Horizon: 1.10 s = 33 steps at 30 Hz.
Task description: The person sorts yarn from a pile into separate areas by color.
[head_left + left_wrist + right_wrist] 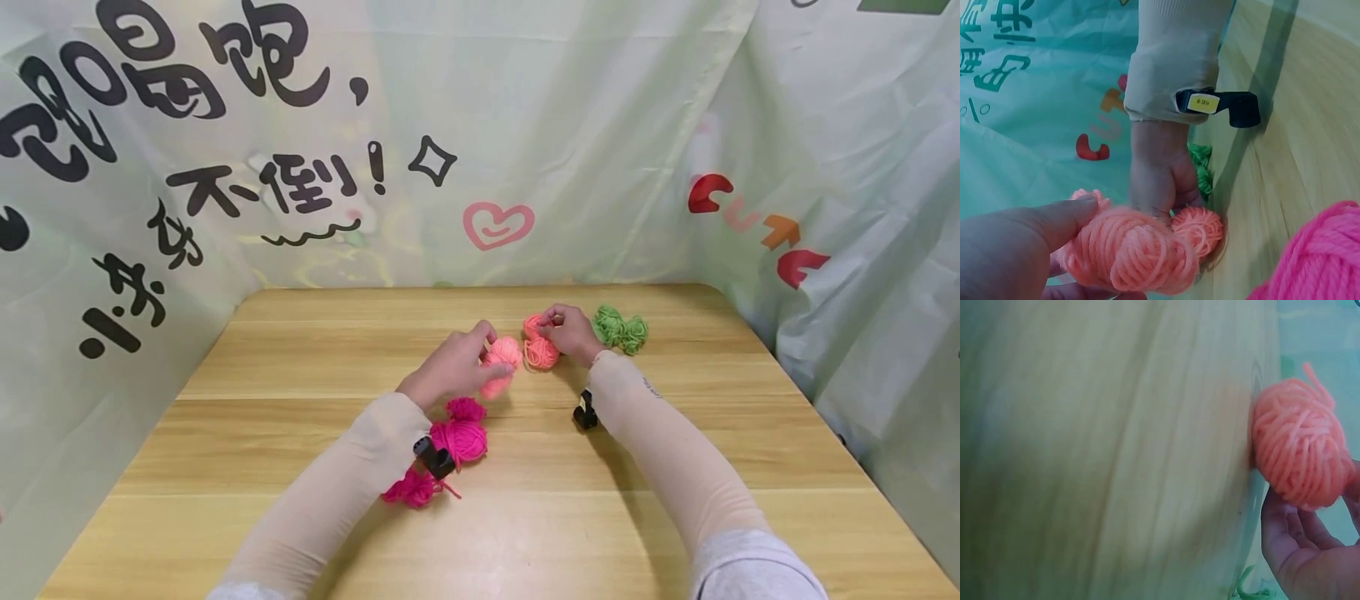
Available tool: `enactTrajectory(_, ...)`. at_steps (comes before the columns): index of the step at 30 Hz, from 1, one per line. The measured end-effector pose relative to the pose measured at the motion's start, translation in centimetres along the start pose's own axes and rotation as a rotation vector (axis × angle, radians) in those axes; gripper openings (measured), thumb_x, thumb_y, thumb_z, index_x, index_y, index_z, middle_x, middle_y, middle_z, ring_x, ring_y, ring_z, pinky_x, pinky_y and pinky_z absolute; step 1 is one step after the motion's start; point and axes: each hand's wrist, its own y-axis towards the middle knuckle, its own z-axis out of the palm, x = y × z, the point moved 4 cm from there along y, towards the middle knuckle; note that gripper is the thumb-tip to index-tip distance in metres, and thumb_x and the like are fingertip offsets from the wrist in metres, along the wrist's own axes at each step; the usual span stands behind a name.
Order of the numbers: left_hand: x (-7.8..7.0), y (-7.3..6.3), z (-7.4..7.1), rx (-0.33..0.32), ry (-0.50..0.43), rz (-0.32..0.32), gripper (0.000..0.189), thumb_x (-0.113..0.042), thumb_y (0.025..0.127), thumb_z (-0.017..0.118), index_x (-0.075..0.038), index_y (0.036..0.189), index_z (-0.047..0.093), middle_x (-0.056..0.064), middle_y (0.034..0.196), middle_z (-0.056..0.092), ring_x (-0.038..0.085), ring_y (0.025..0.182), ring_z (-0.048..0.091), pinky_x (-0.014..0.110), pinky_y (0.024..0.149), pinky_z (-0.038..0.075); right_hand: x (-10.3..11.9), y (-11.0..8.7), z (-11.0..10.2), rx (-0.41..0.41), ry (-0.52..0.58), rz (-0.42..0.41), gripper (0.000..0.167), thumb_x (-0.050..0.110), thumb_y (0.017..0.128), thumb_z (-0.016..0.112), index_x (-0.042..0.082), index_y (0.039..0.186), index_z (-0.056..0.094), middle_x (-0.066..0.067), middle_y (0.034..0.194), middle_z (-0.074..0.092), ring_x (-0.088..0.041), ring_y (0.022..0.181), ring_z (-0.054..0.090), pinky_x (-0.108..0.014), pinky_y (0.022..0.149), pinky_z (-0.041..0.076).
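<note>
Nearest, creased beige sleeves (330, 492) cover both forearms, which slant inward over the desk (600, 525), its surface a pale, lightly glossy wood grain. A small black plastic device (435, 457) sits at the left wrist. Beside that wrist lie magenta yarn bundles (463, 442), thick soft strands wound into rounded lumps, a loose end trailing from the nearest one.

Beyond them, the left hand (453, 365) reaches forward, clamped on a pale pink yarn bundle (501, 367), its thumb on one side and fingers on the other. The strands are fuzzy and wound into plump lobes.

Just beside it, the coral yarn bundle (542, 353) rests on the desk, two rounded lumps of crisscrossed strands. The right hand (573, 332) bends in toward it, fingers curled and touching it; I cannot tell whether they pinch it. The two hands are apart.

Past the right hand are green yarn lumps (621, 330), tightly wound. Behind everything hangs a wrinkled, printed cloth backdrop (600, 167).
</note>
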Motion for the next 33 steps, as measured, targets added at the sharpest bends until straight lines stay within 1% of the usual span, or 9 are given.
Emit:
enactTrajectory(3, 0.2, 0.1, 0.0, -0.004, -0.018, -0.007, 0.042, -0.04, 0.091, 0.067, -0.013, 0.114, 0.044, 0.003, 0.074, 0.057, 0.014, 0.061, 0.049, 0.029, 0.055, 0.044, 0.0, 0.0, 0.0, 0.003, -0.007, 0.005, 0.005, 0.006, 0.093, 0.065, 0.011, 0.092, 0.063, -0.013, 0.098, 0.061, -0.02, 0.074, 0.053, -0.027, 0.057, 0.045)
enactTrajectory(7, 0.5, 0.3, 0.0, -0.002, -0.036, -0.016, 0.041, -0.038, 0.092, 0.066, -0.014, 0.114, 0.04, 0.001, 0.064, 0.047, 0.011, 0.052, 0.037, 0.027, 0.049, 0.037, 0.0, 0.0, 0.0, -0.002, -0.01, 0.0, 0.005, 0.005, 0.092, 0.064, 0.01, 0.091, 0.065, -0.014, 0.099, 0.061, -0.02, 0.077, 0.054, -0.027, 0.058, 0.045)
enactTrajectory(9, 0.6, 0.4, 0.0, -0.003, -0.045, -0.016, 0.04, -0.036, 0.093, 0.066, -0.014, 0.114, 0.039, -0.001, 0.061, 0.043, 0.01, 0.05, 0.034, 0.027, 0.047, 0.035, -0.1, 0.0, 0.1, -0.004, -0.011, -0.002, 0.005, 0.005, 0.093, 0.064, 0.008, 0.092, 0.067, -0.014, 0.101, 0.062, -0.022, 0.08, 0.055, -0.027, 0.058, 0.046)
enactTrajectory(13, 0.8, 0.5, 0.0, -0.016, -0.054, -0.01, 0.039, -0.031, 0.094, 0.066, -0.013, 0.114, 0.038, -0.002, 0.057, 0.039, 0.01, 0.048, 0.03, 0.026, 0.045, 0.031, 0.0, 0.1, 0.1, -0.004, -0.029, -0.003, 0.01, 0.007, 0.094, 0.061, 0.005, 0.099, 0.07, -0.015, 0.108, 0.063, -0.024, 0.089, 0.056, -0.027, 0.061, 0.047)
enactTrajectory(17, 1.1, 0.7, -0.1, -0.027, -0.032, 0.005, 0.034, -0.026, 0.095, 0.064, -0.015, 0.113, 0.037, -0.003, 0.054, 0.036, 0.01, 0.046, 0.028, 0.025, 0.045, 0.03, -0.1, 0.1, 0.2, 0.01, -0.022, 0.016, 0.014, 0.008, 0.095, 0.06, 0.003, 0.104, 0.068, -0.017, 0.114, 0.061, -0.024, 0.092, 0.057, -0.027, 0.063, 0.048)
enactTrajectory(22, 1.2, 1.0, 0.0, -0.028, 0.028, 0.043, 0.024, -0.023, 0.097, 0.062, -0.016, 0.107, 0.042, -0.003, 0.057, 0.037, 0.01, 0.047, 0.03, 0.025, 0.047, 0.032, -0.3, 0.1, 0.3, 0.037, 0.027, 0.048, 0.018, 0.007, 0.094, 0.06, 0.002, 0.11, 0.066, -0.018, 0.117, 0.057, -0.023, 0.087, 0.058, -0.027, 0.065, 0.049)
enactTrajectory(27, 1.3, 1.3, 0.1, -0.039, 0.075, 0.06, 0.016, -0.021, 0.097, 0.06, -0.017, 0.107, 0.048, -0.003, 0.058, 0.038, 0.009, 0.049, 0.032, 0.024, 0.049, 0.033, -0.3, 0.0, 0.3, 0.059, 0.051, 0.059, 0.025, 0.006, 0.091, 0.062, 0.001, 0.115, 0.064, -0.018, 0.12, 0.056, -0.023, 0.093, 0.057, -0.027, 0.068, 0.05)
enactTrajectory(33, 1.6, 1.7, 0.4, -0.049, 0.089, 0.076, 0.009, -0.016, 0.098, 0.059, -0.017, 0.104, 0.053, -0.004, 0.056, 0.04, 0.008, 0.048, 0.032, 0.023, 0.047, 0.031, -0.3, 0.0, 0.3, 0.081, 0.054, 0.078, 0.033, 0.006, 0.087, 0.067, 0.001, 0.119, 0.063, -0.019, 0.127, 0.053, -0.026, 0.099, 0.056, -0.027, 0.07, 0.05)
